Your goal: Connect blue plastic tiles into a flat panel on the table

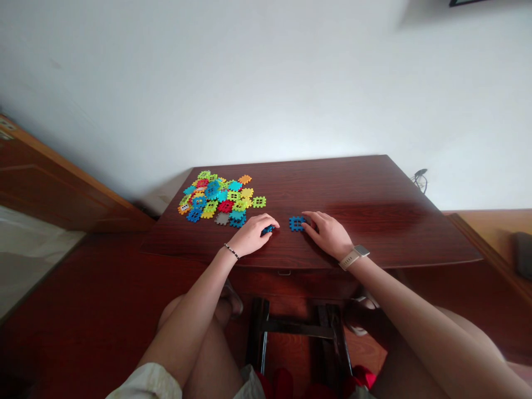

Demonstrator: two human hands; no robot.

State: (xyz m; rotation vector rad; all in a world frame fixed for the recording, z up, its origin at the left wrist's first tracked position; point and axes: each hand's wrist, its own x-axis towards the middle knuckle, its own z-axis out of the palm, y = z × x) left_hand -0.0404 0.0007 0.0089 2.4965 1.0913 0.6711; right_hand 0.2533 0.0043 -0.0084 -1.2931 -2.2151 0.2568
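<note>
A dark red-brown wooden table (374, 199) stands against the white wall; on its far left part lies a loose pile of colourful plastic tiles (218, 197); nearer the front edge a single blue tile (296, 223) lies flat; another blue piece (268, 228), perhaps a similar tile, is mostly covered.

Counts: 1 desk (374, 221), 1 pile of colored tiles (220, 197), too overlapped to count exactly. 2 loose blue tiles: one (296, 223) by right hand (328, 233), one (268, 228) under left hand (251, 235).

Hands (291, 233) on blue tiles (296, 223)
</note>
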